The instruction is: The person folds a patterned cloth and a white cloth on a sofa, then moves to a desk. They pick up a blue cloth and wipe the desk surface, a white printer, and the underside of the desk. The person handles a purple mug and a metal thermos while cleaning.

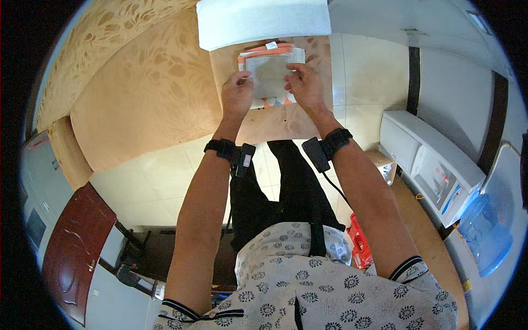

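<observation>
A flat grey folded cloth (269, 78) lies between my two hands, over a larger folded cloth (299, 55) with orange trim and a coloured pattern along its near edge. A white tag (271, 45) sticks up at that stack's far side. My left hand (238, 94) pinches the left edge of the grey cloth with curled fingers. At the opposite edge, my right hand (306, 86) has its thumb and fingers bent around the cloth's side. Both wrists carry black straps with small devices. The stack rests on a tan patterned surface (280, 123).
A white towel-like cover (264, 22) spans the far end. Left stretches a tan sofa-like seat (152, 90) with a floral pattern. To the right stand a white water dispenser (433, 165) and a blue water bottle (484, 235). A red item (359, 243) sits beside me; a brown door (78, 255) is lower left.
</observation>
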